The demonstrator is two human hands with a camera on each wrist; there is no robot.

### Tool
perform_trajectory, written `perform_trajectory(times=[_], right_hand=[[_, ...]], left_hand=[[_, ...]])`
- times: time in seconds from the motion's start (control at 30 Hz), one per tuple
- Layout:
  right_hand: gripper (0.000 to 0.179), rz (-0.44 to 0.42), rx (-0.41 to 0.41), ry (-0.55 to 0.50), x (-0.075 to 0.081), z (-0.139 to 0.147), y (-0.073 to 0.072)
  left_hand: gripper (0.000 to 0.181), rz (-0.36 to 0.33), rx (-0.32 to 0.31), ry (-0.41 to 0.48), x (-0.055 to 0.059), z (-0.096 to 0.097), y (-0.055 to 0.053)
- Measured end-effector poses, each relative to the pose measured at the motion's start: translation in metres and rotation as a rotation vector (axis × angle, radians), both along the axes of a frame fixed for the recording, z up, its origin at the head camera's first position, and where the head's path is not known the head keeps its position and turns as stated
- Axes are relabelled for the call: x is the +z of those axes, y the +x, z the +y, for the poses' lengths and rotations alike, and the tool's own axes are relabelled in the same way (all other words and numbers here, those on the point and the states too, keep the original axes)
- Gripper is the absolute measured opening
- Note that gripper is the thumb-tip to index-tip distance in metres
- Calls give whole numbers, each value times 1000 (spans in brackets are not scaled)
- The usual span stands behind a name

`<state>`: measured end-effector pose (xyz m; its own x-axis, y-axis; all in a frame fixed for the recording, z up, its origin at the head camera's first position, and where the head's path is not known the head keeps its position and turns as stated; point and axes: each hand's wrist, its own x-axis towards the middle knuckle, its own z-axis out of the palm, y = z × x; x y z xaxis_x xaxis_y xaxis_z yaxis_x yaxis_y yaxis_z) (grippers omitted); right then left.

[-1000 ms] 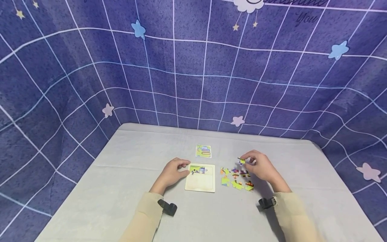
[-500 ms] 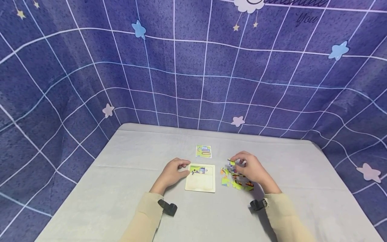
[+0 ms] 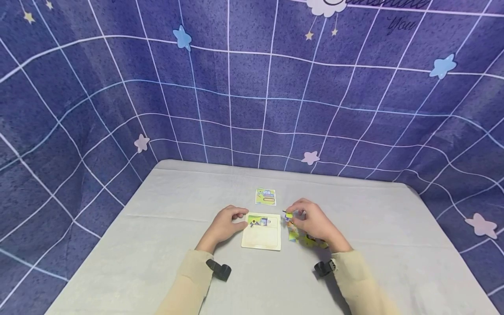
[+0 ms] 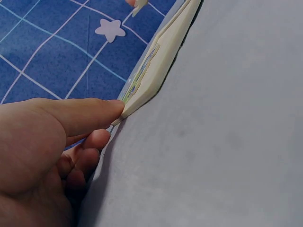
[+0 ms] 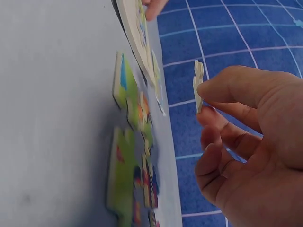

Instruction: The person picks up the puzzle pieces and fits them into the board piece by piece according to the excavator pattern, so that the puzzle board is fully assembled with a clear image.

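Note:
My left hand (image 3: 225,226) holds the left edge of a square wooden puzzle tray (image 3: 261,239) near its upper corner. In the left wrist view the thumb lies at the corner of the tray (image 4: 165,61), with the other fingers curled below. Some printed puzzle pieces (image 3: 261,222) are set along the tray's top row; bare wood shows beneath them. Just right of the tray, my right hand (image 3: 312,221) pinches a puzzle piece (image 3: 288,215) between thumb and fingers. The right wrist view shows this piece (image 5: 198,87) edge-on, raised off the table.
Several loose puzzle pieces (image 3: 311,241) lie right of the tray, partly hidden under my right hand. Behind the tray lies a small picture card (image 3: 265,197). A blue star-patterned curtain (image 3: 244,109) stands behind the grey table (image 3: 189,192).
My right hand has moved left, from above the loose pieces to beside the tray, carrying the pinched puzzle piece. My left hand has stayed on the tray.

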<state>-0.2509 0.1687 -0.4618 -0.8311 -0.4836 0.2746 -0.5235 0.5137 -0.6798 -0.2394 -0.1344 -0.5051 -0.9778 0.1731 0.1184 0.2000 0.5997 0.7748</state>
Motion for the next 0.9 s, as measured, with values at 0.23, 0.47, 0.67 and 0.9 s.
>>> perform_trajectory(times=[0.23, 0.47, 0.67, 0.9], right_hand=[[26, -21, 47, 11, -4, -16, -1], [27, -39, 69, 45, -10, -29, -2], [25, -44, 75, 69, -13, -37, -1], [24, -29, 64, 99, -15, -40, -4]], left_hand=[[38, 1, 7, 3, 1, 0, 1], [38, -7, 4, 2, 4, 1, 3], [38, -3, -4, 2, 3, 0, 2], [38, 2, 1, 3, 1, 0, 0]])
